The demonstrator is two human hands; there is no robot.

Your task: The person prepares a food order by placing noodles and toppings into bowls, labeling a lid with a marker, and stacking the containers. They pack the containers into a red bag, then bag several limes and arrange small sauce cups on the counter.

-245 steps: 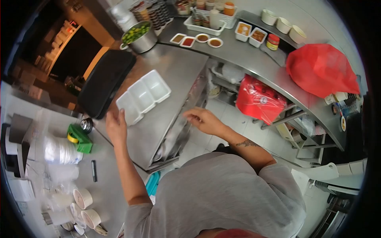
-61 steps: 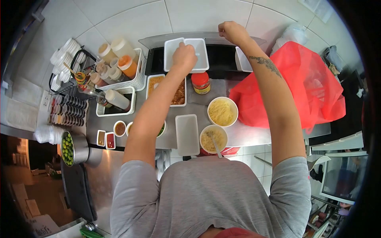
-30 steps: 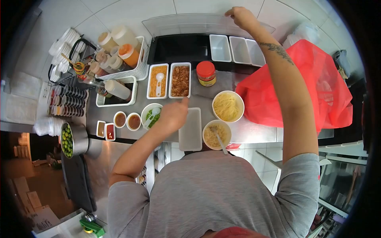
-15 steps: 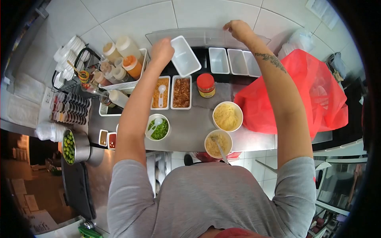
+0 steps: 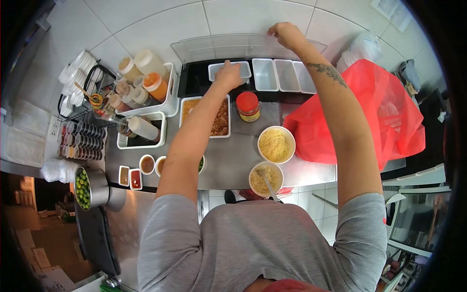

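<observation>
My left hand (image 5: pixel 229 77) grips a white rectangular container (image 5: pixel 245 71), turned sideways over the left part of the black condiment holder (image 5: pixel 196 78). Along the back of that holder stands a clear plastic lid (image 5: pixel 219 48), raised against the wall. The fingers of my right hand (image 5: pixel 285 35) are closed on the lid's top edge, toward its right end. White containers (image 5: pixel 265 75) sit in the holder to the right of my left hand. Below it on the counter are a tray of brown shredded topping (image 5: pixel 221 117) and a red-lidded jar (image 5: pixel 248 106); my left forearm partly covers the topping beside it.
Two bowls of noodles, one shredded yellow (image 5: pixel 276 145) and one with a fork (image 5: pixel 266 179), stand near the front edge. A red bag (image 5: pixel 360 117) lies at right. Sauce bottles in a white basket (image 5: pixel 170 100) and a pot of green limes (image 5: pixel 97 187) are at left.
My left hand has moved right and down, turning the white container from upright to sideways over the holder. My right hand stays at the lid's edge.
</observation>
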